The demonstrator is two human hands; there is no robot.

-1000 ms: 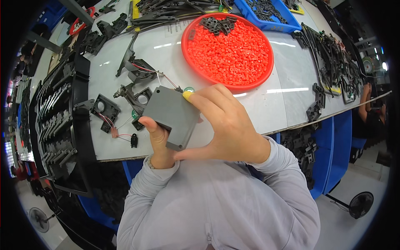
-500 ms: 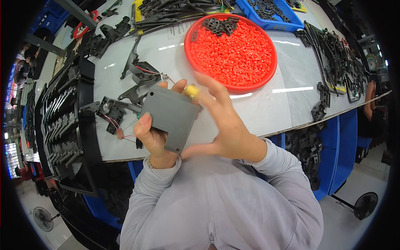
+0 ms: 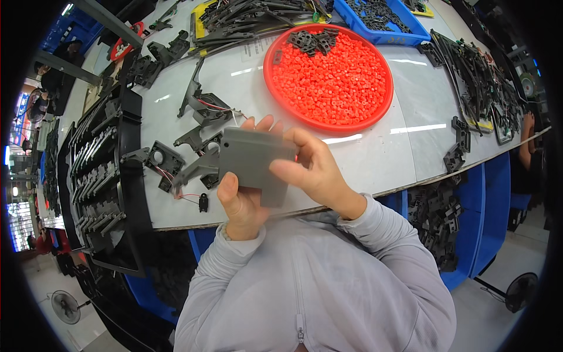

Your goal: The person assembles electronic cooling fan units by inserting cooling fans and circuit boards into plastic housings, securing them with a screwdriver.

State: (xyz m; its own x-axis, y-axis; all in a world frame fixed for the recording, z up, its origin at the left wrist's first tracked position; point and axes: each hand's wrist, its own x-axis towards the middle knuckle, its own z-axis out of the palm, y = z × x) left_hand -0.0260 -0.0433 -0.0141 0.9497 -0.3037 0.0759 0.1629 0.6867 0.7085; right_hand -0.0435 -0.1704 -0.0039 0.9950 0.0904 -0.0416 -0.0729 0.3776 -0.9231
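Observation:
A flat dark grey plastic housing [image 3: 252, 158], with a notch in its lower edge, is held up over the near side of the table. My left hand [image 3: 241, 205] grips it from the left, thumb on the face and fingers behind the top edge. At its right side my right hand [image 3: 322, 176] is closed on the edge, thumb lying across the face. A speck of red shows between the right fingers and the housing; what it is I cannot make out. A grey arm-like part sticks out beside the housing's left edge. The housing is slightly blurred.
Beyond my hands stands a round red tray [image 3: 387, 97] of small red plastic pieces, with black parts on top. Black brackets with wires [image 3: 164, 161] lie to the left, beside a black rack [image 3: 132, 176]. A blue bin [image 3: 419, 39] sits behind; black strips [image 3: 478, 76] are at the right.
The housing has turned more upright and shifted slightly right. My right hand, spread beside it before, has closed on its right edge. The yellow tip seen at the right fingers is now hidden.

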